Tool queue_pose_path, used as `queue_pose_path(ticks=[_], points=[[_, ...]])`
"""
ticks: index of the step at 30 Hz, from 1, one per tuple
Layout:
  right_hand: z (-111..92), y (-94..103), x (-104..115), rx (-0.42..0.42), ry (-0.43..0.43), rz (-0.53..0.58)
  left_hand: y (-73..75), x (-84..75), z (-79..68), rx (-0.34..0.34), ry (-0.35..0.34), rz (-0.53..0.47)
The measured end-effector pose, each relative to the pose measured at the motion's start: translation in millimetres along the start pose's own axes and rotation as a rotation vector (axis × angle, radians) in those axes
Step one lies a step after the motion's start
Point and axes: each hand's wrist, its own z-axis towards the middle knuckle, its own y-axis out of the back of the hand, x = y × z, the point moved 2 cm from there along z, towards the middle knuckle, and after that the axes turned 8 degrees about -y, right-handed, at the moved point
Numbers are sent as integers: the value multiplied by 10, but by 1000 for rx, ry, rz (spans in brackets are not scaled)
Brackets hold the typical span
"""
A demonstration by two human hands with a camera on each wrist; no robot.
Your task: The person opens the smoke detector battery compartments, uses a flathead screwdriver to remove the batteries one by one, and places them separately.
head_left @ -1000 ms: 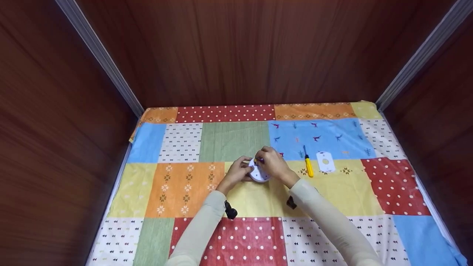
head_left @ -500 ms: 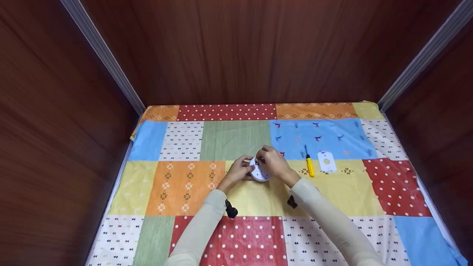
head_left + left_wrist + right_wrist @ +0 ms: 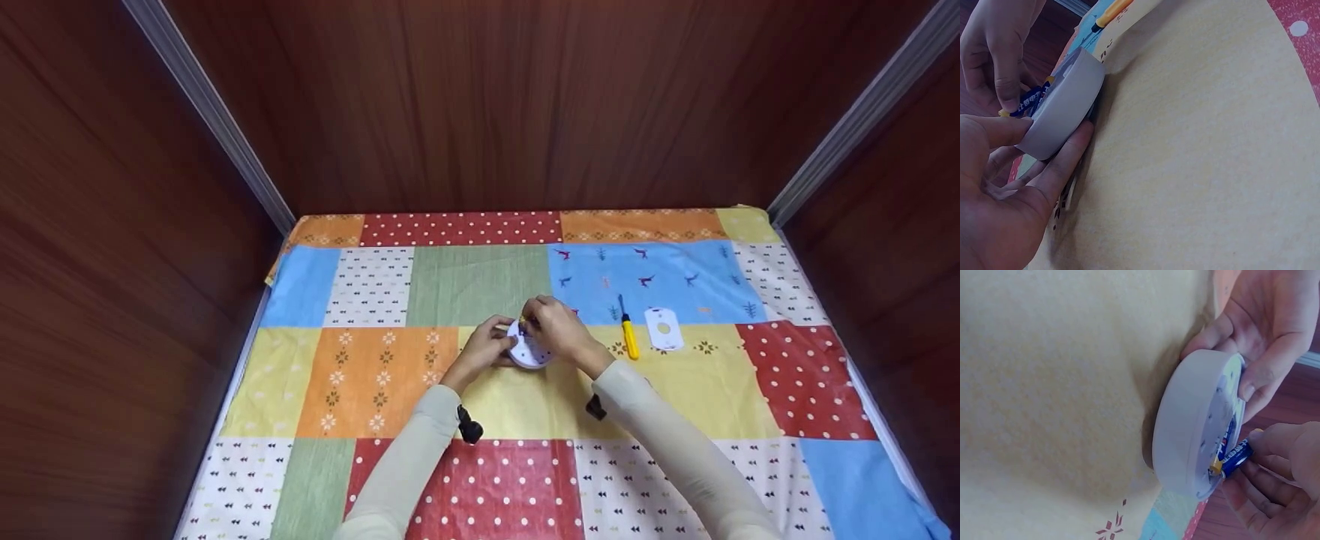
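Evidently for steadiness, the left hand (image 3: pixel 484 349) grips one round white housing (image 3: pixel 531 355) tilted near the middle of the counter (image 3: pixel 480 281), while the right hand (image 3: pixel 557 330) pinches one blue battery (image 3: pixel 1238 457) beside a second battery (image 3: pixel 1224 448) inside, one yellow screwdriver (image 3: pixel 629 336) and one white plate (image 3: pixel 664 340) lying to the right.

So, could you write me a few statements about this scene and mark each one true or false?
1. The left hand holds the round white device. True.
2. The right hand holds nothing. False: it pinches a blue battery.
3. A second battery sits in the round white device. True.
4. The yellow screwdriver lies on the patchwork cloth. True.
5. In the head view, the white plate lies left of the yellow screwdriver. False: it lies right.
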Motion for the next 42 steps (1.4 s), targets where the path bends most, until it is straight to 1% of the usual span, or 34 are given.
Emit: queue_pose_path(ticks=[8, 11, 15, 18, 21, 25, 34, 42], points=[[18, 90, 6, -29, 32, 50, 1, 0, 4, -5, -5, -4], [29, 110, -14, -47, 47, 53, 1, 3, 4, -2, -5, -10], [45, 140, -38, -66, 63, 56, 10, 23, 7, 6, 6, -8], [55, 174, -55, -75, 66, 81, 16, 33, 6, 10, 11, -6], [60, 214, -77, -90, 52, 99, 17, 36, 9, 9, 6, -9], [66, 272, -106, -90, 15, 108, 13, 37, 17, 9, 0, -13], [85, 369, -184, -92, -49, 119, 21, 30, 22, 9, 8, -30], [134, 468, -303, -140, -62, 83, 17, 25, -4, 8, 8, -18]])
